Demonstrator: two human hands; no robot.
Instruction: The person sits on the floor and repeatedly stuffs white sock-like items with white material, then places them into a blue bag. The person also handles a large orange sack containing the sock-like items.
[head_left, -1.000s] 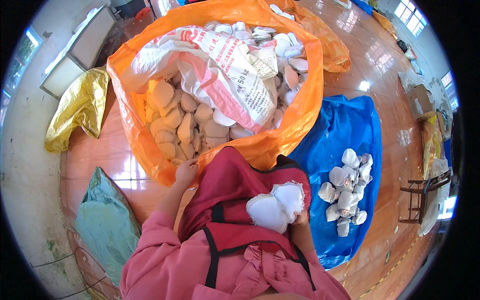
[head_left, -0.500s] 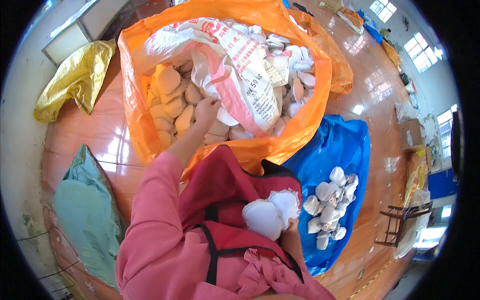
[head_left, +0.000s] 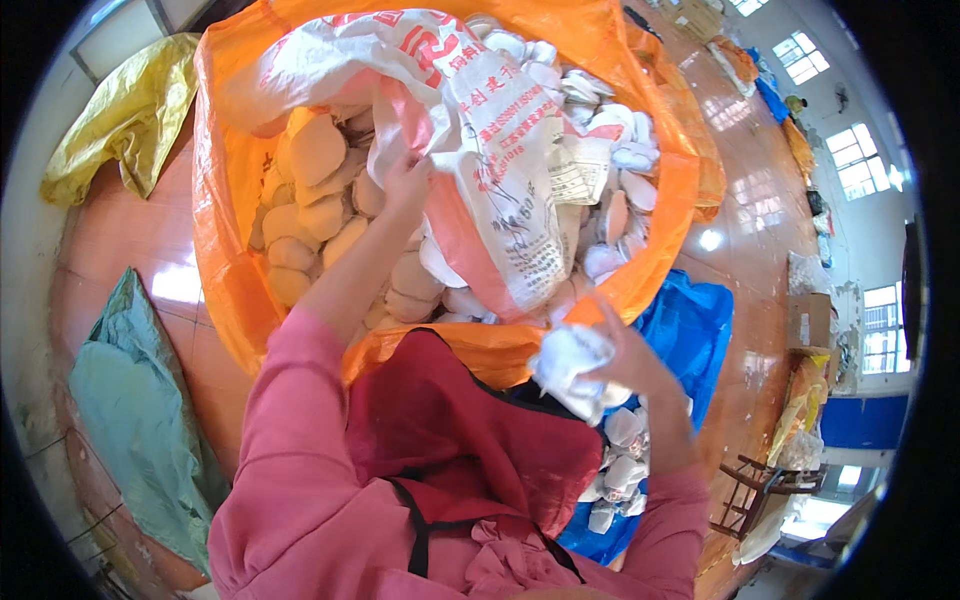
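A large orange woven bag [head_left: 225, 220] stands open before me, full of rounded cup-shaped pads [head_left: 318, 150] in white and cream. Across them lies a white woven sack [head_left: 500, 190] with a pink stripe and red print. My left hand [head_left: 405, 188] reaches into the bag, its fingers closed on the edge of this sack beside the stripe. Over the bag's near right rim, my right hand [head_left: 628, 352] grips a small stack of white pads [head_left: 572, 362], slightly blurred. A dark red apron [head_left: 450, 410] covers my lap.
On the right, a blue sheet [head_left: 690, 320] bears several bundled white pads [head_left: 622, 470], partly behind my right arm. A green sack [head_left: 140, 400] and a yellow sack [head_left: 125, 115] lie at left. A wooden stool [head_left: 750, 490] and a carton [head_left: 810, 320] stand farther right.
My right hand has lifted the white pads from my lap up to the bag's near rim. My left hand has moved slightly farther in, onto the sack's edge. The view has shifted.
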